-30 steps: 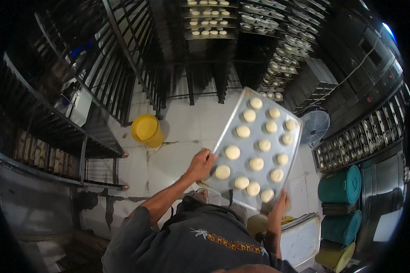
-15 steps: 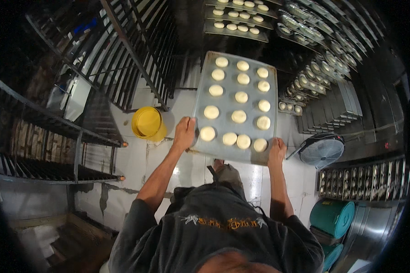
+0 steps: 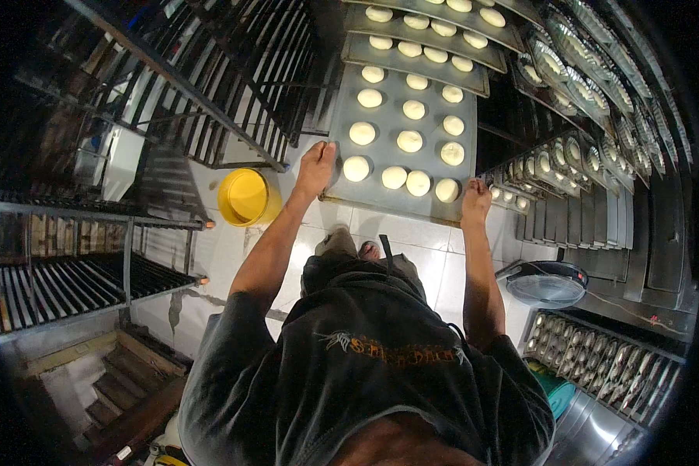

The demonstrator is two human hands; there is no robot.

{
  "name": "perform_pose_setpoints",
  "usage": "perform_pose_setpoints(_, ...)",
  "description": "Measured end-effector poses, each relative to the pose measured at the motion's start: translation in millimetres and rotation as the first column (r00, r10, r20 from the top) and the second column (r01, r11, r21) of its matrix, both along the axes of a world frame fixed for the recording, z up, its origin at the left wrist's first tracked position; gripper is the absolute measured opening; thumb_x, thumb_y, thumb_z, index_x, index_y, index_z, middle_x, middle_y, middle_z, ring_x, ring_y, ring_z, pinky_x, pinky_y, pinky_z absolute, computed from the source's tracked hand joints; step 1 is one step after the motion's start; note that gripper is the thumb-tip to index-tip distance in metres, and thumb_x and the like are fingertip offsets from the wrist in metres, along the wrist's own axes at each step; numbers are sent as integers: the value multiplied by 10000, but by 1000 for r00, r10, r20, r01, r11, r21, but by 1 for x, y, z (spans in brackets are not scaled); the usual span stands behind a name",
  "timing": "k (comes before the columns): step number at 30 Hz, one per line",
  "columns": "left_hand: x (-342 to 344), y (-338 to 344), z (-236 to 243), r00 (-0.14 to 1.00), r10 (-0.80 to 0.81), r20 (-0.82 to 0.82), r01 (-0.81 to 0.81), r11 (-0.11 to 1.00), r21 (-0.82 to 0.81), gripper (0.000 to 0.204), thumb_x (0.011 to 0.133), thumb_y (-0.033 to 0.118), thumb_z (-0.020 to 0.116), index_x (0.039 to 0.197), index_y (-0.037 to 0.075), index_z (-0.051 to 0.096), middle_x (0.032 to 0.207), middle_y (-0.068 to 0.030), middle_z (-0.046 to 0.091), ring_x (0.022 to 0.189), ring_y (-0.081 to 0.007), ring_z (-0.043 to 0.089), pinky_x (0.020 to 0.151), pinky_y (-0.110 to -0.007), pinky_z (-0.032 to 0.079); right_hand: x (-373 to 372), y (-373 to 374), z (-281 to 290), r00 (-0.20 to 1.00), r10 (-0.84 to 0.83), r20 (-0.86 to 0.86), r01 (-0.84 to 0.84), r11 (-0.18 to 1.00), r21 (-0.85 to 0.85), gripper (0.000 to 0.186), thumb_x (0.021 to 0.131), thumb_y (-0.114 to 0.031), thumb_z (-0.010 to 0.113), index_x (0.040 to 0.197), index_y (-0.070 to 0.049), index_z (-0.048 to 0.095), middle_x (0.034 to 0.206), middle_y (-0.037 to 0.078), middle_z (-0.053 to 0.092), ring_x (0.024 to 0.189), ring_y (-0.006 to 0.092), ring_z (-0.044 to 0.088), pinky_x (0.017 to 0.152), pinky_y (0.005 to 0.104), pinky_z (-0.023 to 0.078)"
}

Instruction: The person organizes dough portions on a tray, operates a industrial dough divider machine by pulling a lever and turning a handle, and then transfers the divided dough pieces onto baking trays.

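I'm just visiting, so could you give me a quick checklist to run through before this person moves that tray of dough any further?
1. Left hand on the tray: ok, at its near left corner.
2. Right hand on the tray: ok, at its near right corner.
3. Dough rounds spaced apart: cannot tell; two in the nearest row look very close or touching.
4. Far end supported: cannot tell; the loaded tray above hides it.
5. Tray level: cannot tell from this single overhead view.
6. Yellow bucket away from the visible foot: ok, it stands well to the left.
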State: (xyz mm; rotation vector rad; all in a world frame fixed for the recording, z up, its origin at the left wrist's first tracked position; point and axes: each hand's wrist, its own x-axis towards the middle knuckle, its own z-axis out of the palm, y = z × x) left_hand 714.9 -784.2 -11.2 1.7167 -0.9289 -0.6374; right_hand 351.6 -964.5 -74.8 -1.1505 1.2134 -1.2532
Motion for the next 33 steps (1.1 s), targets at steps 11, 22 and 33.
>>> perform_pose_setpoints(11, -42, -24, -11, 180, -175, -968, 0, 984, -178, 226, 1031, 249, 611, 1162, 65, 614, 1099, -128, 684, 996, -273, 701, 872, -391, 604, 35, -85, 49, 855, 11, -519, 73, 987, 141, 272, 1039, -225, 550, 1214, -31, 623, 1164, 95, 684, 1097, 240, 630, 954, 340, 476)
perform_pose_setpoints(22, -8, -116, -19, 183, -199, -963, -55, 976, -212, 205, 1003, 156, 640, 1160, 28, 605, 1048, -125, 692, 903, -284, 713, 873, -387, 615, 7, -59, 68, 986, 162, 33, -164, 928, 334, 557, 985, -507, 618, 1229, -7, 635, 951, 125, 701, 766, 200, 665, 714, 333, 555)
perform_pose_setpoints(33, 30, -189, -17, 268, -260, -928, -36, 960, -279, 257, 984, 171, 648, 1179, 7, 615, 1124, -138, 686, 987, -282, 693, 949, -395, 583, 10, 61, 18, 992, 39, -123, 37, 824, 565, 512, 960, -427, 689, 1200, 23, 643, 909, 104, 691, 669, 144, 632, 609, 291, 517)
